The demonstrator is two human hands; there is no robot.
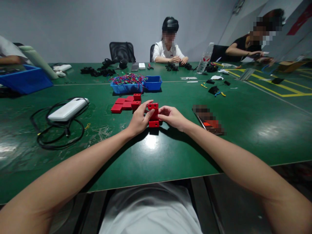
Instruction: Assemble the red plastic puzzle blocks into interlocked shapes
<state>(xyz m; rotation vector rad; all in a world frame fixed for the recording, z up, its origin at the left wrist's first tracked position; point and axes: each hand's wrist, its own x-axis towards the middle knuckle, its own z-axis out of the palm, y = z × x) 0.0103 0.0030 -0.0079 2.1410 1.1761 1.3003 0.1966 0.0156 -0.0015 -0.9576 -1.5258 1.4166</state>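
Note:
Near the middle of the green table, a red block piece (153, 123) with small round holes stands between my hands. My left hand (142, 117) is closed on its left side, with the thumb across the front and the index finger at the top. My right hand (171, 117) touches the right side with its fingers pinched; whether it holds a small part there cannot be made out. Just beyond my left hand lie several flat red pieces (121, 103) and a red block (136, 97).
A blue tray (126, 88) of colourful wires and a blue box (153, 85) stand behind. A white power bank (69, 109) with black cable lies left, a phone (207, 120) right. People sit across the table; a bottle (205, 59) stands near them.

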